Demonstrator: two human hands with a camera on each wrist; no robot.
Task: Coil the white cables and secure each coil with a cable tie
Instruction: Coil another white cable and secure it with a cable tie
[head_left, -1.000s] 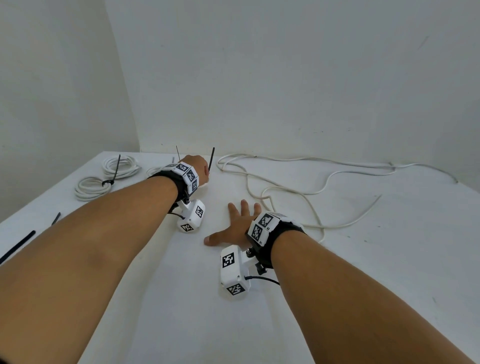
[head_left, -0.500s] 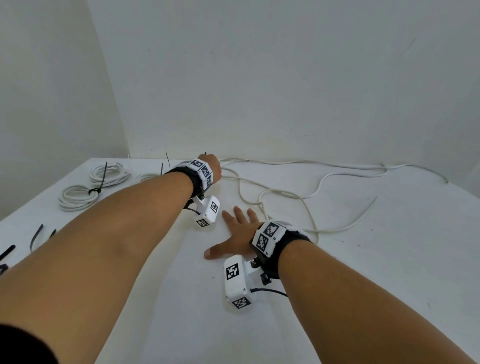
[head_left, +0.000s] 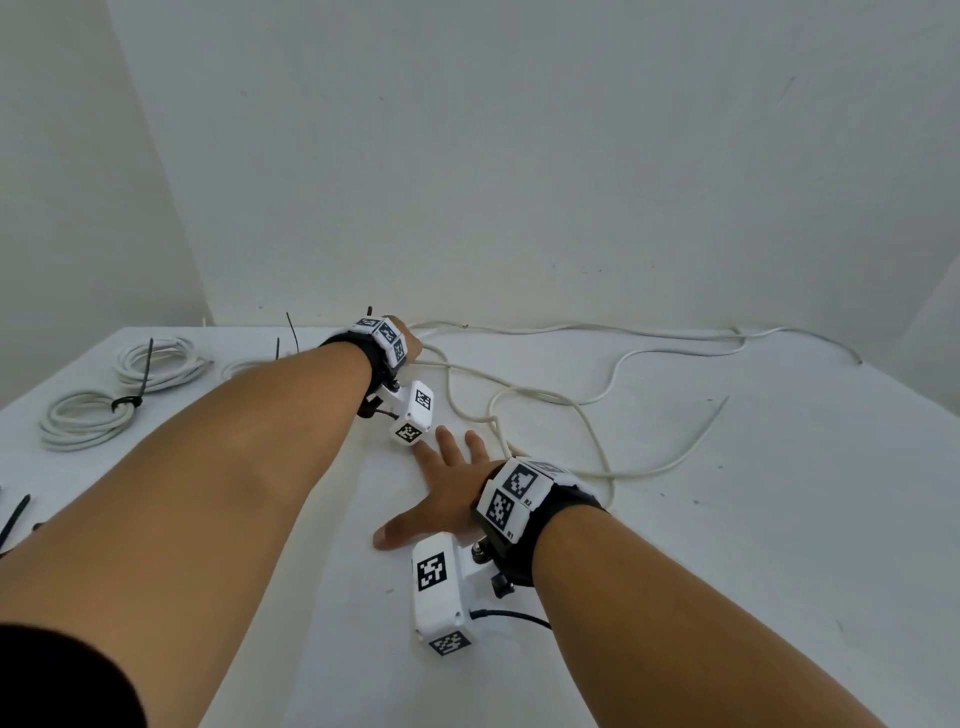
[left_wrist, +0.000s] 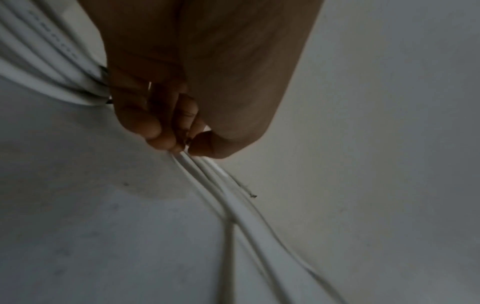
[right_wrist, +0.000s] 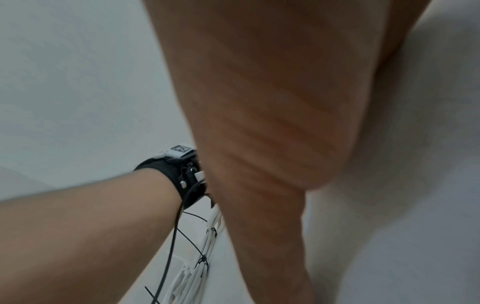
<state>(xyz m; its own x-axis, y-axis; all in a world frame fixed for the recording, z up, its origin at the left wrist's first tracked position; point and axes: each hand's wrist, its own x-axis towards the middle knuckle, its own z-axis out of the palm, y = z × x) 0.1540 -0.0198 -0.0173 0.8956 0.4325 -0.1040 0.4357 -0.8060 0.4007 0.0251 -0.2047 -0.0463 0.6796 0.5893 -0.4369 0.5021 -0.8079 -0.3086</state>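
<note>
My left hand (left_wrist: 182, 115) pinches loose white cable (head_left: 613, 410) strands near tabletop (head_left: 779, 519) far edge; right hand (head_left: 447, 488) flat, fingers spread, holding nothing. Cable looks light, springy; best gripped w/ strands bunched.

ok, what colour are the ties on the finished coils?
Black, on white coils. The tie on the near coil shows best in the head view.

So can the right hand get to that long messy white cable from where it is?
Probably yes. The right hand lies flat and open on the table, holding nothing, and the loose white cable runs just past its fingers with nothing between them. The left hand already grips strands further back.
</note>
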